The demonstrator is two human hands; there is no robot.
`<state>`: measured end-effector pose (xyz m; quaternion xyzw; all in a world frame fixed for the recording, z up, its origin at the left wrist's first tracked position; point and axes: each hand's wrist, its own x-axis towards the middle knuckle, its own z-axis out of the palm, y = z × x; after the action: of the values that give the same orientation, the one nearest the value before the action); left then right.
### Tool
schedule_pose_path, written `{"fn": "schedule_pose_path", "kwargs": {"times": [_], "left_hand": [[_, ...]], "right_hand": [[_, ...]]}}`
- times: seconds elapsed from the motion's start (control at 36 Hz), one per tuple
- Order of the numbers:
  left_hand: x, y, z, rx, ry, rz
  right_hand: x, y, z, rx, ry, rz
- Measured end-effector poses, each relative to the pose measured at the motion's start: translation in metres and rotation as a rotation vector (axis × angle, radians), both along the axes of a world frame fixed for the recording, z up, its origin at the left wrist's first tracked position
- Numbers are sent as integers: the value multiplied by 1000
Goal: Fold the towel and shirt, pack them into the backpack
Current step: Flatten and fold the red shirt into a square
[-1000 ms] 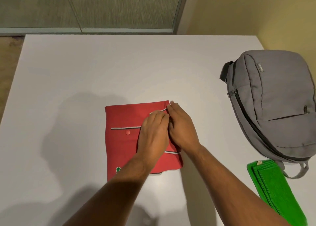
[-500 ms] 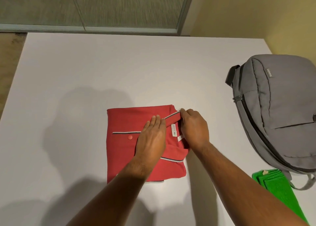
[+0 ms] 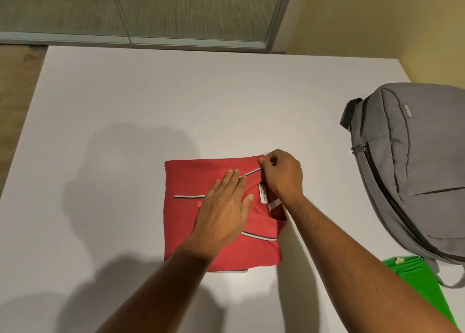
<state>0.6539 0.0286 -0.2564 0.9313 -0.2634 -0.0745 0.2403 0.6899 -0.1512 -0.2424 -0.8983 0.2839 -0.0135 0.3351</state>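
- Now tidying: folded red polo shirt (image 3: 201,181) on white table (image 3: 125,106), well left of grey fabric backpack (image 3: 415,169).
- Left hand (image 3: 224,211) presses flat, fingers straight; right hand (image 3: 281,174) pinches the striped collar (image 3: 251,173).
- Next — probably carry it to the backpack, zip seemingly closed; folded green towel (image 3: 415,282) waits beside it.

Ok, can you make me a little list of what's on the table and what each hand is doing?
shirt: red shirt, folded into a square, flat on the white table
left hand: left hand lies flat on the shirt, fingers straight
right hand: right hand pinches the striped collar edge at the shirt's far right corner
towel: green towel, folded, by the table's near right edge
backpack: grey backpack, lying right of the shirt, zip looks closed
packed yet: no, both are outside the backpack
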Motion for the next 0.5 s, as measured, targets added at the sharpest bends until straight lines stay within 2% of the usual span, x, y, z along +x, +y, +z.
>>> {"fn": "schedule_pose_path", "kwargs": {"times": [0.08,0.17,0.28,0.39,0.5], "left_hand": [[1,9,0,27,-49,3],[4,22,-1,100,-92,58],[10,36,-3,220,-104,160],[17,43,-1,227,-152,225],[11,52,1,229,-161,258]], "right_hand": [[1,2,-3,49,-34,-82],[0,5,-11,35,-16,-75],[-1,9,-11,-157,-34,19],[-9,28,5,-401,-212,96],[-34,58,11,-423,-388,334]]}}
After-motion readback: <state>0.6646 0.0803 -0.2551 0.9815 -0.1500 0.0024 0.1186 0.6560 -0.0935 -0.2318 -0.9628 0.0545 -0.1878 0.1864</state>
